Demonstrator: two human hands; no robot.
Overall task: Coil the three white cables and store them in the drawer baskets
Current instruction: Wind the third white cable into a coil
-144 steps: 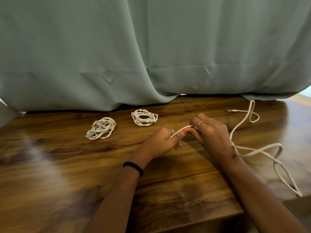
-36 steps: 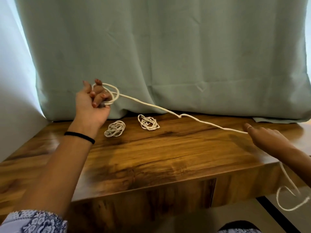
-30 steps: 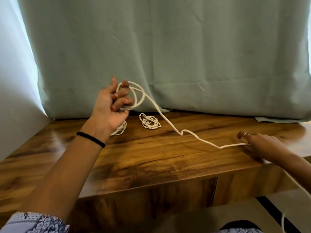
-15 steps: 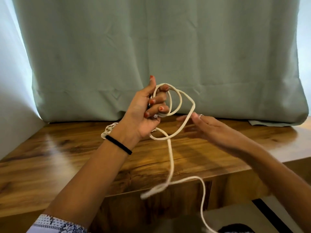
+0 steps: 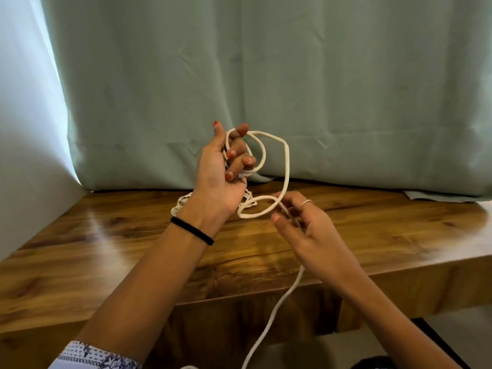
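White cable [image 5: 287, 166] is what I have in both hands, held up over the counter [image 5: 106, 251]. Nearest me, at about 6 o'clock, its loose tail hangs down past the counter's front edge and runs out of the bottom of my view. Just above that, at 4 o'clock from the centre, my right hand [image 5: 306, 230] has the strand running between thumb and loosely curled fingers [image 5: 295, 206], palm turned up; I see a thin ring on one finger. From there the cable bends into a small loop toward 9 o'clock, then rises in a larger loop toward 12 o'clock.

My left hand [image 5: 218, 182] is raised upright beyond it, its fingers curled through the stacked loops and gripping them against the palm. A black band [image 5: 191, 231] sits on that wrist, and a patterned sleeve [image 5: 93, 355] shows at 7 o'clock.

Farther back, on the counter, a coiled white cable [image 5: 182, 205] peeks out behind my left wrist, mostly hidden. A second bit of white coil [image 5: 247, 195] shows just right of the wrist; I cannot tell its shape. At 12 o'clock a pale green curtain [image 5: 266, 75] hangs behind everything, down to the counter.
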